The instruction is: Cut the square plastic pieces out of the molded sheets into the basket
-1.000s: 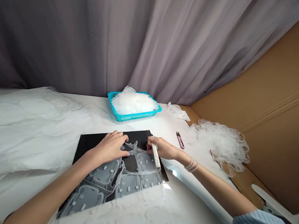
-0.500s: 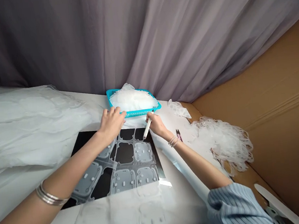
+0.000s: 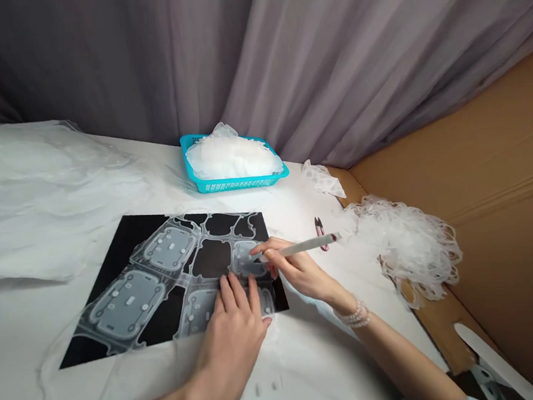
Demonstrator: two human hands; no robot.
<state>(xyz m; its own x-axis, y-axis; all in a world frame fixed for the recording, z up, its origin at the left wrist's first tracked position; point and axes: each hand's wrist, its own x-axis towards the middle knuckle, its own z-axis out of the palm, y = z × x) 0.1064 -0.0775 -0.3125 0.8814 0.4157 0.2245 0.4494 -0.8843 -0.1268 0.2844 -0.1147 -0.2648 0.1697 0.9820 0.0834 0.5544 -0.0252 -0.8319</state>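
Note:
My left hand (image 3: 235, 325) lies with fingers stretched out on a translucent plastic sheet (image 3: 127, 304) of rounded, button-studded panels. Several panels are cut away, leaving openings through which a black board (image 3: 162, 318) shows. My right hand (image 3: 299, 274) grips a white pen-shaped tool (image 3: 306, 245); its exact kind is unclear. The dark tip points left, over a panel at the sheet's right side; I cannot tell whether it touches. Fingers hide part of the panels beneath both hands.
A turquoise basket (image 3: 240, 184) heaped with white translucent pieces stands behind the board. Small thread snips (image 3: 321, 233) lie to the right, near a pile of clear cut-off rings (image 3: 406, 245). More white sheets (image 3: 30, 201) are stacked at left. A cardboard wall (image 3: 497, 199) borders the right side.
My left hand has come back from near the basket onto the sheet. My right hand has moved nearer, turning the tool so its dark tip now points down at a panel.

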